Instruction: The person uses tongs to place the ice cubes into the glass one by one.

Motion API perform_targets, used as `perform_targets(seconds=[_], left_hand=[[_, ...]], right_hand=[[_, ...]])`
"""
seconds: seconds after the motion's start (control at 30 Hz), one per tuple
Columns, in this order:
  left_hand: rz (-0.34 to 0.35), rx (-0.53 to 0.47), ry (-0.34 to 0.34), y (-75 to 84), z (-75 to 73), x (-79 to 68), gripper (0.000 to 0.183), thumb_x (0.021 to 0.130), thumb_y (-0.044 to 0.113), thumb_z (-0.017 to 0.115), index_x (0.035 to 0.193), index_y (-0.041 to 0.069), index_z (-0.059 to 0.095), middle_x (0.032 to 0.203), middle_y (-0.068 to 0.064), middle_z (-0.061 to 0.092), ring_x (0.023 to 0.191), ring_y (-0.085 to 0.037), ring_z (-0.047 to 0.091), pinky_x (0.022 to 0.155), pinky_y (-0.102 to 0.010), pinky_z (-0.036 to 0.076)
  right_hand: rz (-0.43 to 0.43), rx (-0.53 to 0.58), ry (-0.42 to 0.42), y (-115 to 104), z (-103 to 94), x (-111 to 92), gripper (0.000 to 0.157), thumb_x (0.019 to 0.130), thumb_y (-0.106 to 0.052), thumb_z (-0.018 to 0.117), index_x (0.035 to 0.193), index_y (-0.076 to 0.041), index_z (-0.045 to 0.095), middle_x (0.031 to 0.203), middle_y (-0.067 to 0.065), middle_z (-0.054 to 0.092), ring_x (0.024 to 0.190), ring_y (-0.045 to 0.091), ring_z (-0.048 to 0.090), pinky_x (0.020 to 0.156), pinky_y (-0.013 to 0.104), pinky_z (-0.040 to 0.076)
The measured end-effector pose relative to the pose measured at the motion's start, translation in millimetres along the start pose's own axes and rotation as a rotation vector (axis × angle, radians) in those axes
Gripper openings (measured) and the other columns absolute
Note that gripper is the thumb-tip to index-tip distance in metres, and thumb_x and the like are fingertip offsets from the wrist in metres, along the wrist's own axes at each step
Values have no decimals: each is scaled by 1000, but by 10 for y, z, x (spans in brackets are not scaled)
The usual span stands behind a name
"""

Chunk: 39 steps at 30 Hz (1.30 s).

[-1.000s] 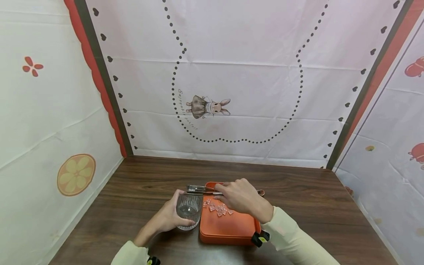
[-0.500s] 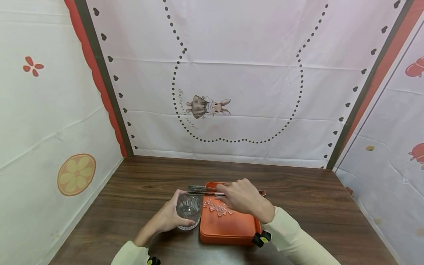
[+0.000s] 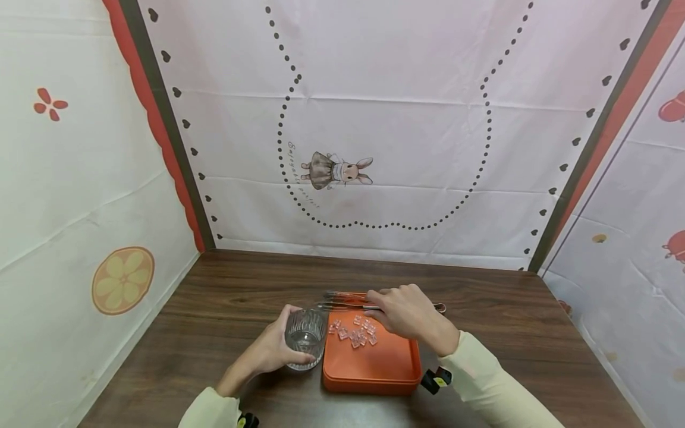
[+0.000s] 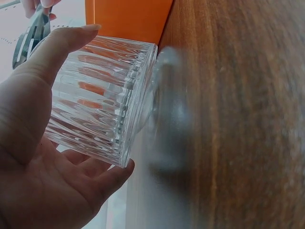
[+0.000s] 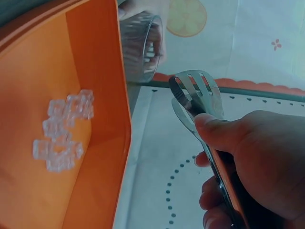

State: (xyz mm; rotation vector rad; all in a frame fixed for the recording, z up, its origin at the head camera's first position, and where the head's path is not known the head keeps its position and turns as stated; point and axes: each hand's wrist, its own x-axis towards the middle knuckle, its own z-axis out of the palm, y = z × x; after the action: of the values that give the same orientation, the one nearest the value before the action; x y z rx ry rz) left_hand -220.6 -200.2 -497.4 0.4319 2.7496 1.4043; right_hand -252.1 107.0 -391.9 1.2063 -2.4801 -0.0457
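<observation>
A person's left hand grips a ribbed glass; the right hand grasps slotted metal tongs, long axis sideways, parted tips toward the left hand. Between the hands, clear cubes lie in an orange tray, whose wall separates them from the glass; tray floor extends rightward.

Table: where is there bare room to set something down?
Bare table: left of the left hand up to the left cloth, and between the right sleeve and right cloth. Crowded: the glass sits close beside the tray; tongs and the right hand hang over the tray.
</observation>
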Motion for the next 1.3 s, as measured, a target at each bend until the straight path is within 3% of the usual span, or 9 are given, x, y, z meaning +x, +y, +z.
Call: perform_targets(seconds=[0.63,0.83,1.1,1.3], left_hand=[[0,7,0,-14,1,16,97,59,35,96,133,14,38,108,-6,64,100,-20,61,88,-42,48],[-6,-5,-3,-8,5,6,97,59,34,96,133,12,38,107,-6,64,98,-19,61,88,-41,48],[-7,8,-5,0,0,6,97,59,36,96,134,13,38,107,-6,64,98,-18,61,87,-40,48],[-1,6,-5,-10,2,4,96,60,37,95,133,14,38,108,-6,64,98,-18,61,86,-40,49]], right_hand=[[30,-16,-41,127,104,-148,27,93,-43,67,95,-17,61,60,-7,51,40,6,34,39,22,25],[49,-22,-105,104,176,-159,29,92,-45,66,94,-17,61,55,-7,44,40,8,33,40,25,25],[87,-4,-174,54,270,-144,32,90,-47,69,98,-16,65,61,-5,57,44,13,46,42,29,36],[116,5,-274,25,329,-135,36,90,-49,67,105,-16,66,67,-2,62,45,13,44,44,29,38]])
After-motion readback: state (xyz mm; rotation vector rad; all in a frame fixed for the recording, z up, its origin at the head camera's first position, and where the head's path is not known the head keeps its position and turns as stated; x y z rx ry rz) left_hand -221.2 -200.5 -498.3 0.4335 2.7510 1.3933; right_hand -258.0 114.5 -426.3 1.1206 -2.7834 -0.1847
